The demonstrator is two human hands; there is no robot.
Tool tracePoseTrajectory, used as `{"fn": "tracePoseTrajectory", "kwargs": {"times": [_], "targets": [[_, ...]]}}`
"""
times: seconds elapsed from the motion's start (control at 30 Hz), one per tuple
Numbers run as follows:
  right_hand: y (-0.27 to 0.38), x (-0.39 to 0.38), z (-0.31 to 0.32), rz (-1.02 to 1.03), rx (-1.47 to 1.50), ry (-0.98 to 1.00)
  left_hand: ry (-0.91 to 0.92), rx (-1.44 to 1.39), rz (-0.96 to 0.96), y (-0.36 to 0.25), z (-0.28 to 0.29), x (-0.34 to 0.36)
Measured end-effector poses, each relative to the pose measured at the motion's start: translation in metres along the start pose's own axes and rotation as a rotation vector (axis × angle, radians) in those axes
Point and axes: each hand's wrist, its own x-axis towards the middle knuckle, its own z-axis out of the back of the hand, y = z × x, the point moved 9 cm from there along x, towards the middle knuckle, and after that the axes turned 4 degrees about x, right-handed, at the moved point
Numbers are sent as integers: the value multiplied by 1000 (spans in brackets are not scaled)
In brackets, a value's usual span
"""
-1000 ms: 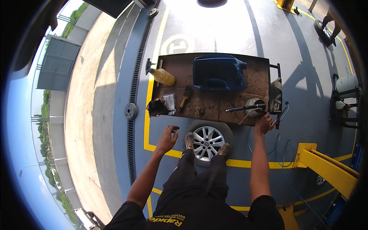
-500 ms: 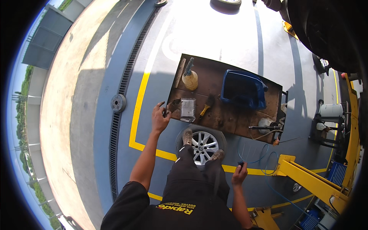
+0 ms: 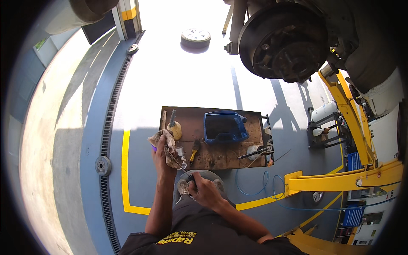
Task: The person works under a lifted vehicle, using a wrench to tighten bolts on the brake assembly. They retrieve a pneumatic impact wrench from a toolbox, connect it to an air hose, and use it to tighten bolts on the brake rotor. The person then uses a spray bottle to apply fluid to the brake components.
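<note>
My left hand [image 3: 160, 163] is closed around a crumpled, stained rag [image 3: 168, 149] over the near left corner of a brown, cardboard-topped cart [image 3: 231, 160]. A bit of purple shows beside it. In my right hand [image 3: 207, 192] is a slim tool with a thin metal shaft [image 3: 184, 171]; its tip meets the rag's lower edge, and my fingers hide its handle. Behind the rag stands a yellowish spray bottle [image 3: 175, 131]. A clear packet [image 3: 180, 152] is partly covered by the rag. Close by lies a yellow-handled brush [image 3: 194, 154].
The cart also carries a blue cut-open container [image 3: 206, 129] and a white can [image 3: 255, 149]. A tire [image 3: 204, 173] lies by my feet. A brake drum [image 3: 282, 44] hangs overhead at upper right. At right are a yellow lift arm [image 3: 335, 183] and a blue hose [image 3: 250, 194].
My hands have come together. My left hand now has the rag, and my right hand has moved left to it with the tool. The view has shifted, bringing the overhead brake drum fully into sight.
</note>
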Motion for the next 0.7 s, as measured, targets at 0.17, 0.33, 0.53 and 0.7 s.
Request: {"fn": "tracePoseTrajectory", "kwargs": {"times": [0.17, 0.33, 0.53, 0.7], "targets": [[-63, -74, 84, -192, -102, -225, 54, 209, -347, -96, -109, -2], [-46, -76, 181, -146, -16, -549, 98, 548, -753, -138, -222, -33], [43, -48, 257, 259, 4, -554, 346, 237, -436, -148, -318, -31], [110, -36, 296, 507, -172, -588, 740, -76, 141, -115, -354, -44]]}}
